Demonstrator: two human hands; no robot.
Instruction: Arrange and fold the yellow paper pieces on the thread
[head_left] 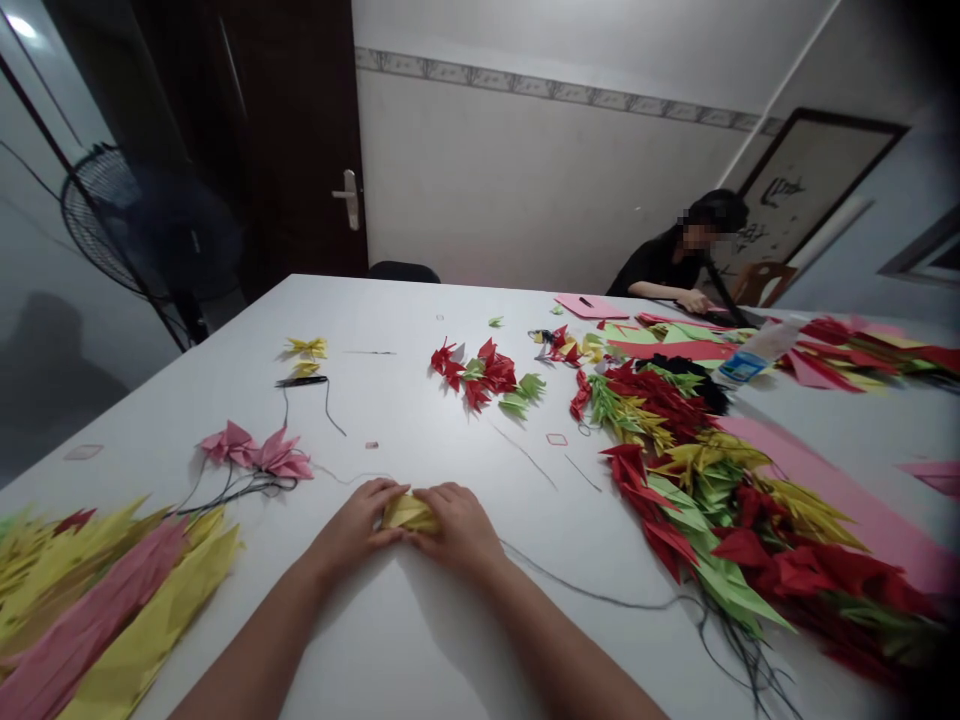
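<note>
Folded yellow paper [409,514], long axis running sideways, cupped between our left grip [356,520] and right grip [457,530], both closed on it, equally near, over the bench [420,420]

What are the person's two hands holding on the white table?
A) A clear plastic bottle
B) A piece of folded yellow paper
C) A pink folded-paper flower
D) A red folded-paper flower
B: the left hand and right hand meet around the folded yellow paper.

A yellow folded paper [409,513] stands out on the white desk [375,640]; red, green and yellow paper cranes [720,520] lie beside a pink paper strip [847,500], with black thread [600,602] nearby.
</note>
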